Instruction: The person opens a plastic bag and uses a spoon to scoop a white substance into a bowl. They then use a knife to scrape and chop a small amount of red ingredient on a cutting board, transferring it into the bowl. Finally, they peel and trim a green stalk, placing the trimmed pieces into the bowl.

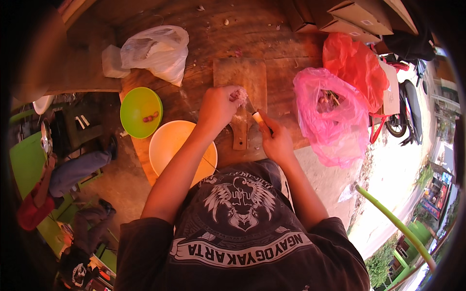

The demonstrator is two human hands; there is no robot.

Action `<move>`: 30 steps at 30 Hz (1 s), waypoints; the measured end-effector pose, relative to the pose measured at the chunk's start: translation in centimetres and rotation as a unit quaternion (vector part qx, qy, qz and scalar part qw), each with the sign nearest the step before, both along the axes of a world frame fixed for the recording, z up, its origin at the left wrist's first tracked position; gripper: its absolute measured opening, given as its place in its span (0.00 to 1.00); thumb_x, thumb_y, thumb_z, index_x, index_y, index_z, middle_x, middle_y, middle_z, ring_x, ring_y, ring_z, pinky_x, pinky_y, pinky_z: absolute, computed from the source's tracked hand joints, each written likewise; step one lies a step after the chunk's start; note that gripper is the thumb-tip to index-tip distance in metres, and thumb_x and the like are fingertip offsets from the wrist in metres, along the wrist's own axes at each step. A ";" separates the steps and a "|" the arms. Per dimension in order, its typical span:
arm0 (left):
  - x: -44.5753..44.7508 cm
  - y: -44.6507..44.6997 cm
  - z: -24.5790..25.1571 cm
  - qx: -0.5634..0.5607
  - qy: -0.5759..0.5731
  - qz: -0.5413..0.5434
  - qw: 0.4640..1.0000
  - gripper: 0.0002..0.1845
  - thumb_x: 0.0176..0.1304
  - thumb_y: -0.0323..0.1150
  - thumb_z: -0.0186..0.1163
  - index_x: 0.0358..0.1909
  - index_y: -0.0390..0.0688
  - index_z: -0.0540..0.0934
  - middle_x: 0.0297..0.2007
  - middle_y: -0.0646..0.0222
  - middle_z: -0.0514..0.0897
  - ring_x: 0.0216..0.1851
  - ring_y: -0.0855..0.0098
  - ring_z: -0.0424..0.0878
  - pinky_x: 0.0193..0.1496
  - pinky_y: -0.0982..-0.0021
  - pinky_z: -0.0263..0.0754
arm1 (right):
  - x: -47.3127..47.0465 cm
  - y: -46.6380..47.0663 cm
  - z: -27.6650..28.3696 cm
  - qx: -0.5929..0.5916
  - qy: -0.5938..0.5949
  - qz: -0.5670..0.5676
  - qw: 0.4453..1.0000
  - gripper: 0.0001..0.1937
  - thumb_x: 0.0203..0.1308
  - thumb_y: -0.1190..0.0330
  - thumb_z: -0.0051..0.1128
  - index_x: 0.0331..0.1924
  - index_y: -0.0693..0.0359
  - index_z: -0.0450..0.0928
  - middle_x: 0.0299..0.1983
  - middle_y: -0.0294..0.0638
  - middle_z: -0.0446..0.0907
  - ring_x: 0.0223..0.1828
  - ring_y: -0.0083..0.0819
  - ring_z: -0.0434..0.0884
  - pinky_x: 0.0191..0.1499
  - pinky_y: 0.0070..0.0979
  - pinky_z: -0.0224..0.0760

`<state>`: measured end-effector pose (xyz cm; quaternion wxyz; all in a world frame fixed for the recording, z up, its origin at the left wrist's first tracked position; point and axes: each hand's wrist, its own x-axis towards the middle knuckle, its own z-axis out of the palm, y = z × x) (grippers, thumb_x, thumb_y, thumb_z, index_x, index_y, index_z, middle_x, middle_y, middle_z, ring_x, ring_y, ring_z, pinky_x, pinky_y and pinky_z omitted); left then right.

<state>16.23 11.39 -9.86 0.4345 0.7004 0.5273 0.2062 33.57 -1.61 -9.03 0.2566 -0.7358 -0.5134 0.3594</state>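
Note:
My left hand holds a small pale, crumbly food piece in its fingertips, above a wooden cutting board. What food it is, I cannot tell. My right hand grips the light-coloured handle of a knife, its blade pointing up and left at the piece. The board lies on a wooden table with its handle towards me. Left of the board stand a green bowl with several small reddish shallots and a larger pale bowl, partly hidden by my left forearm.
A clear plastic bag with white contents lies at the back left, beside a whitish block. A pink plastic bag, a red bag and cardboard boxes are at the right. Two people sit at the left, off the table.

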 end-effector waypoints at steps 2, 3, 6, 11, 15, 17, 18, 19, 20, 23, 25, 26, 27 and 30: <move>-0.1 -0.2 0.9 -0.005 -0.007 0.004 1.000 0.22 0.58 0.25 0.76 0.56 0.40 0.89 0.42 0.54 0.91 0.39 0.64 0.92 0.44 0.66 0.86 | 0.0 0.1 1.5 -0.033 0.017 -0.008 0.999 0.19 0.77 0.65 0.54 0.67 0.57 0.82 0.46 0.57 0.88 0.47 0.53 0.87 0.49 0.41 0.79; -0.2 -0.3 1.0 -0.004 -0.011 0.009 1.000 0.22 0.58 0.26 0.76 0.56 0.40 0.89 0.42 0.54 0.91 0.39 0.65 0.92 0.44 0.67 0.86 | 0.0 0.2 2.2 -0.049 0.025 -0.011 0.998 0.18 0.77 0.65 0.54 0.66 0.57 0.83 0.49 0.58 0.87 0.50 0.58 0.86 0.51 0.44 0.78; -0.3 -0.6 1.5 0.003 -0.020 0.018 1.000 0.21 0.59 0.26 0.76 0.56 0.39 0.89 0.43 0.55 0.91 0.40 0.65 0.92 0.45 0.67 0.87 | 0.1 0.4 2.9 -0.035 0.004 0.008 0.999 0.18 0.76 0.66 0.54 0.66 0.57 0.83 0.46 0.57 0.87 0.47 0.57 0.87 0.49 0.44 0.78; -0.8 -0.9 2.4 0.021 -0.044 0.033 0.998 0.21 0.59 0.25 0.75 0.56 0.39 0.89 0.42 0.56 0.90 0.40 0.66 0.92 0.45 0.69 0.88 | 0.1 0.4 4.3 -0.010 -0.014 0.028 0.999 0.18 0.76 0.68 0.54 0.65 0.58 0.83 0.42 0.56 0.87 0.44 0.56 0.86 0.46 0.45 0.77; -1.4 -1.4 3.1 0.037 -0.056 0.057 0.996 0.20 0.60 0.24 0.75 0.56 0.38 0.89 0.43 0.56 0.90 0.40 0.67 0.92 0.44 0.70 0.88 | -0.2 0.6 5.7 0.020 -0.026 0.043 0.999 0.18 0.75 0.68 0.55 0.65 0.58 0.83 0.38 0.55 0.85 0.40 0.56 0.85 0.44 0.46 0.76; -1.7 -1.8 4.4 0.025 -0.059 0.070 0.995 0.20 0.60 0.23 0.75 0.56 0.37 0.88 0.43 0.57 0.90 0.41 0.68 0.92 0.44 0.71 0.88 | -0.2 0.4 5.6 0.073 -0.050 0.064 0.994 0.19 0.75 0.71 0.56 0.66 0.59 0.83 0.32 0.51 0.83 0.32 0.46 0.81 0.39 0.39 0.74; -1.9 -2.1 4.7 0.028 -0.066 0.079 0.994 0.20 0.60 0.23 0.75 0.56 0.37 0.88 0.44 0.57 0.90 0.41 0.69 0.92 0.44 0.71 0.89 | -0.4 0.4 5.9 0.098 -0.063 0.074 0.990 0.19 0.75 0.72 0.57 0.66 0.59 0.83 0.29 0.49 0.82 0.29 0.41 0.80 0.37 0.36 0.73; -2.3 -2.5 5.1 0.031 -0.074 0.089 0.993 0.20 0.60 0.22 0.75 0.56 0.37 0.88 0.44 0.58 0.90 0.42 0.69 0.92 0.45 0.72 0.89 | -0.6 0.3 6.4 0.081 -0.061 0.079 0.992 0.19 0.74 0.72 0.57 0.66 0.58 0.83 0.31 0.49 0.82 0.31 0.45 0.81 0.38 0.40 0.74; -2.7 -3.0 5.4 0.034 -0.081 0.098 0.991 0.21 0.60 0.22 0.75 0.56 0.36 0.88 0.44 0.58 0.90 0.42 0.70 0.92 0.45 0.72 0.89 | -0.9 0.1 7.3 0.063 -0.058 0.085 0.993 0.20 0.74 0.71 0.57 0.66 0.57 0.83 0.32 0.50 0.82 0.33 0.49 0.82 0.39 0.43 0.74; -4.3 -4.9 6.2 0.051 -0.099 0.144 0.983 0.20 0.60 0.23 0.74 0.56 0.38 0.88 0.41 0.57 0.90 0.39 0.68 0.92 0.42 0.69 0.88 | -2.2 -0.3 9.0 0.056 -0.051 0.114 0.991 0.20 0.72 0.71 0.58 0.66 0.57 0.83 0.34 0.50 0.82 0.35 0.53 0.83 0.39 0.46 0.75; -5.7 -6.3 7.1 0.042 -0.102 0.176 0.978 0.21 0.60 0.20 0.74 0.57 0.37 0.88 0.43 0.60 0.90 0.44 0.71 0.92 0.46 0.72 0.89 | -3.1 -0.7 9.0 0.074 -0.036 0.139 0.987 0.20 0.71 0.72 0.59 0.66 0.57 0.83 0.32 0.49 0.81 0.34 0.49 0.82 0.37 0.44 0.74; -6.5 -7.1 7.4 0.036 -0.103 0.191 0.976 0.22 0.60 0.19 0.75 0.57 0.36 0.88 0.44 0.62 0.90 0.46 0.73 0.91 0.48 0.73 0.90 | -3.6 -0.9 8.8 0.088 -0.024 0.149 0.985 0.20 0.71 0.73 0.59 0.66 0.58 0.83 0.30 0.48 0.79 0.32 0.46 0.82 0.36 0.42 0.73; -7.5 -8.1 7.3 0.044 -0.096 0.204 0.973 0.22 0.60 0.19 0.74 0.58 0.37 0.88 0.44 0.63 0.90 0.46 0.73 0.91 0.48 0.73 0.90 | -4.2 -1.1 8.6 0.104 -0.014 0.160 0.982 0.21 0.70 0.73 0.60 0.66 0.58 0.83 0.28 0.47 0.78 0.31 0.43 0.81 0.35 0.39 0.72; -10.5 -11.4 5.8 0.053 -0.054 0.227 0.971 0.22 0.61 0.20 0.74 0.58 0.38 0.88 0.44 0.61 0.90 0.45 0.71 0.91 0.48 0.72 0.90 | -5.5 -1.8 8.0 0.136 -0.063 0.242 0.959 0.24 0.65 0.74 0.62 0.66 0.56 0.83 0.31 0.45 0.79 0.33 0.43 0.83 0.35 0.40 0.76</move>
